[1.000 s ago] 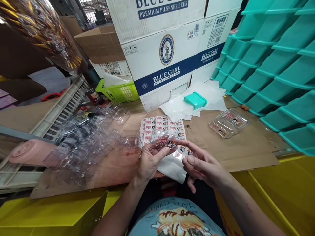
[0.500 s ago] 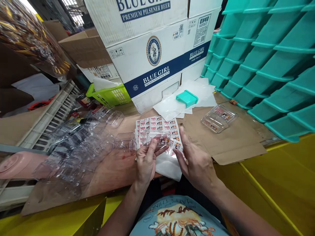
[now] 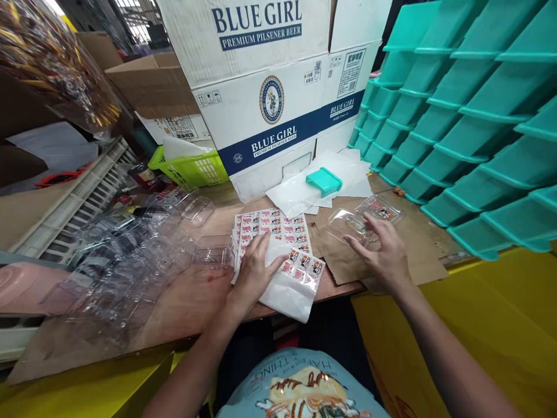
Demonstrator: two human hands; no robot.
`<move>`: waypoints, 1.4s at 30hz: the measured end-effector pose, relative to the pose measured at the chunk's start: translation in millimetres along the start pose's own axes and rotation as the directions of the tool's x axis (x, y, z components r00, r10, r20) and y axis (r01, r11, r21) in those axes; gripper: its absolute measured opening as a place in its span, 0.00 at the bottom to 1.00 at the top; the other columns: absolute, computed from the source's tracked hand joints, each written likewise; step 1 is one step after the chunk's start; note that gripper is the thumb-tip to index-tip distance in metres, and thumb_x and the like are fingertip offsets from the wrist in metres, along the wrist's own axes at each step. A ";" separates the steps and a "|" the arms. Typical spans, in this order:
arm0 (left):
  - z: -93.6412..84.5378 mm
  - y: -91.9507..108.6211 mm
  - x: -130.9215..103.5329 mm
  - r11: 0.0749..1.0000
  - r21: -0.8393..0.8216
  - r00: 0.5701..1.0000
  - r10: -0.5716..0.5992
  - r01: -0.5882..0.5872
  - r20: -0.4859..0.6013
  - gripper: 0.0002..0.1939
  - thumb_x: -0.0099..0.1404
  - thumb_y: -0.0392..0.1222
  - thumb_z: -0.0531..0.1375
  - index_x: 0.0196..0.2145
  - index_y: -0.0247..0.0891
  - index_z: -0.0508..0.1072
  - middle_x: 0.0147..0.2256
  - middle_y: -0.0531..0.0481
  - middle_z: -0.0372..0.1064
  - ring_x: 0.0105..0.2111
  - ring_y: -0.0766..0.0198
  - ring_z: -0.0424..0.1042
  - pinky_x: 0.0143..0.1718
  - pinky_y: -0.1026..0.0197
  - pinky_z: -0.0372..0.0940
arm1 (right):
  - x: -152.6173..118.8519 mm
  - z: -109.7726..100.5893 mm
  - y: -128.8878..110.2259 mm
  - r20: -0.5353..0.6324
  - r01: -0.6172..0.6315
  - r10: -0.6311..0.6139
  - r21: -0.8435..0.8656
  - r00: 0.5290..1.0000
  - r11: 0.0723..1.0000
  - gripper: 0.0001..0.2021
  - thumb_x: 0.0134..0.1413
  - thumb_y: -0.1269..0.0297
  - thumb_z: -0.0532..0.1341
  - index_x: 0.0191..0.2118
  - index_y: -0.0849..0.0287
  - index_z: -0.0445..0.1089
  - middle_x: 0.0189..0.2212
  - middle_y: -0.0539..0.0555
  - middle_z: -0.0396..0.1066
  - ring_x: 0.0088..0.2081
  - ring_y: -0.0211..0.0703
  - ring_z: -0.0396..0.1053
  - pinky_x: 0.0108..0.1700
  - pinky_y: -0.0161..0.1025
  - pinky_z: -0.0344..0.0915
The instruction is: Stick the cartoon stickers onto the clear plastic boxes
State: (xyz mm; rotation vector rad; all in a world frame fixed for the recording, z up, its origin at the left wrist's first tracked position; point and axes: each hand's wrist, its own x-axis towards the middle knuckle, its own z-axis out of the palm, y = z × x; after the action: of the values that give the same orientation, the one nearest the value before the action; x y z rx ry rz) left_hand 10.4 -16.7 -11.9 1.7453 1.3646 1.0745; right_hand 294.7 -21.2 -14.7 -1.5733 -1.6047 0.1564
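My left hand (image 3: 253,268) lies on the sticker sheets (image 3: 272,222), which carry rows of small pink and cat-like prints. Its fingers are stretched out and its thumb reaches over a partly peeled sheet (image 3: 292,290) with white backing, so it is open. Over to the right, my right hand (image 3: 387,255) hovers with thumb and fingers apart beside a clear plastic box (image 3: 342,223); contact between them cannot be made out. Just behind that box sits a second clear box (image 3: 383,208) with a sticker on it. An unlabelled clear box (image 3: 213,251) stands left of the sheets.
Clear plastic boxes (image 3: 126,261) are heaped at left, near a green basket (image 3: 191,168). White beer cartons (image 3: 270,98) rise at the back. Stacked teal bins (image 3: 461,128) line the right. One teal piece (image 3: 324,181) rests on white paper. Yellow bins (image 3: 418,337) stand below the table edge.
The clear box from my left hand now lies at right beside the stickered one. My right hand moved right; my left dropped onto the sticker sheets.
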 end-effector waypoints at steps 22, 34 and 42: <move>-18.4 1.3 23.5 0.787 -0.523 0.942 -0.223 0.326 0.252 0.13 0.56 0.49 0.68 0.33 0.36 0.80 0.30 0.48 0.76 0.28 0.65 0.70 0.31 0.64 0.63 | 41.8 51.7 -96.4 0.341 0.479 -0.438 -0.043 0.832 0.877 0.09 0.63 0.65 0.58 0.47 0.59 0.71 0.43 0.61 0.71 0.46 0.54 0.62 0.49 0.50 0.56; -1.4 -18.2 -0.7 0.818 -0.550 0.985 -0.156 0.170 0.074 0.11 0.60 0.44 0.66 0.39 0.38 0.82 0.38 0.47 0.74 0.38 0.63 0.71 0.39 0.64 0.66 | 4.1 94.9 -98.9 0.183 0.145 -0.241 0.423 0.953 0.894 0.06 0.57 0.67 0.62 0.29 0.59 0.73 0.27 0.53 0.71 0.32 0.43 0.65 0.38 0.41 0.61; -3.9 -37.5 9.1 0.969 -0.232 0.987 -0.113 0.083 -0.116 0.16 0.60 0.36 0.61 0.47 0.35 0.77 0.46 0.39 0.72 0.49 0.50 0.70 0.55 0.45 0.63 | 29.3 80.9 -65.1 0.011 -0.132 0.152 0.556 0.988 0.821 0.10 0.61 0.60 0.58 0.31 0.60 0.69 0.25 0.49 0.68 0.26 0.36 0.64 0.29 0.34 0.60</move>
State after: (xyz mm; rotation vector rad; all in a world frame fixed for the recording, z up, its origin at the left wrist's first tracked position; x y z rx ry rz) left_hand -7.9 0.9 -41.1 1.4505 1.3321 1.2522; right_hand 199.1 28.6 -10.6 -1.2188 -1.2549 0.6209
